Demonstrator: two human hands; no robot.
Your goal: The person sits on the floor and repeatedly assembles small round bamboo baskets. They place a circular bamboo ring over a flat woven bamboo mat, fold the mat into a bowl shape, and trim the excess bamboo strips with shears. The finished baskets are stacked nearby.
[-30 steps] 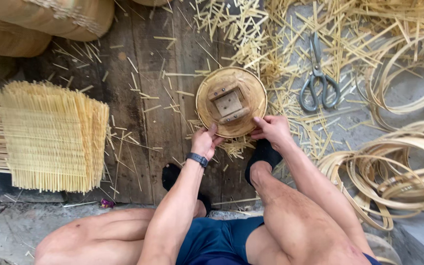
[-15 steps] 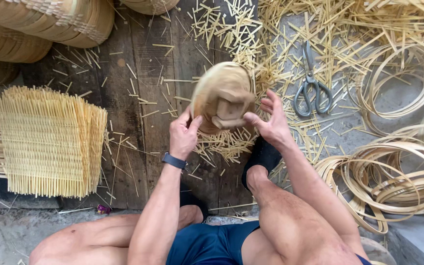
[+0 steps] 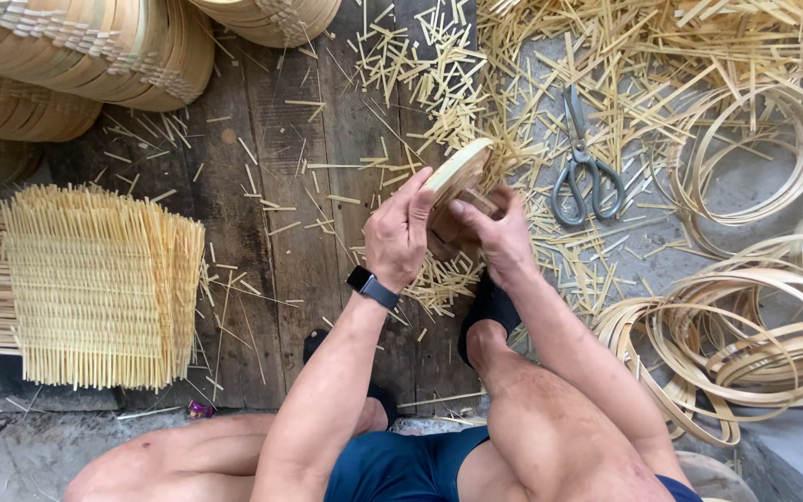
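Note:
A round bamboo lid-like disc is held up on edge above the wooden floor, tilted so I see mostly its rim. My left hand, with a dark watch on the wrist, grips its near left side. My right hand grips its right side, fingers curled over the inner frame. Both hands touch each other around the piece. Its underside is mostly hidden by my fingers.
Grey scissors lie among scattered bamboo offcuts at the right. Coiled bamboo hoops pile at the lower right. A stack of woven bamboo mats sits left. Finished round baskets stand at the top left.
The disc lay flat on the floor under my fingertips; I have lifted it and turned it up on edge, with both hands closing around it.

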